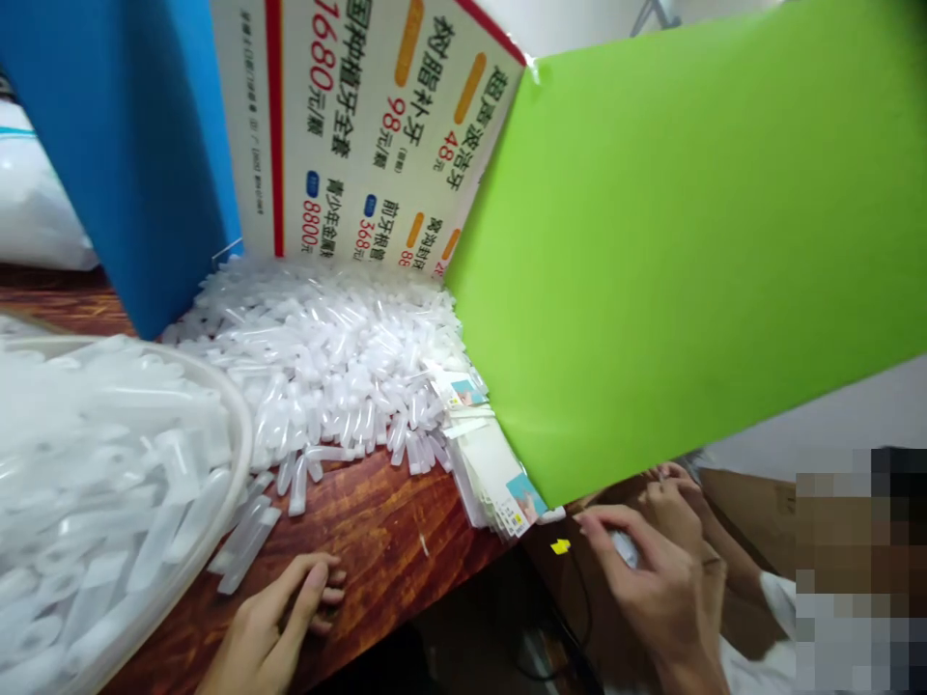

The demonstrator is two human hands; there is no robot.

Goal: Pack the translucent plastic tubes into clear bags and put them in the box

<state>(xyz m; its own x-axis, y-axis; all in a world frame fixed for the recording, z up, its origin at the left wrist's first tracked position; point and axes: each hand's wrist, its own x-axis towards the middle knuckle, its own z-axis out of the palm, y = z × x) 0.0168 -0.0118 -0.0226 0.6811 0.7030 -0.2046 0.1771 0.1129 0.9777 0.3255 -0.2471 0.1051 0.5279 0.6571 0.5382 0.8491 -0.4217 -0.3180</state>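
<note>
My left hand [279, 618] rests at the front edge of the wooden table [391, 541], fingers loosely bent and a little apart, with nothing visible in them. Nearest to it lie a few loose translucent plastic tubes [246, 550]. Off the table's right edge, my right hand [656, 589] is closed around a small whitish plastic tube [624, 548], mostly hidden by the fingers. A fanned stack of printed cards [492, 463] lies at the table edge between my hands. Behind it spreads a large heap of the same tubes [340, 338].
A round basin [242, 434] full of tubes stands at left. Upright boards, blue [166, 164], printed white [362, 125] and green [688, 241], fence the heap. Another person's hands [677, 497] are beyond my right hand. A white bag [40, 203] is far left.
</note>
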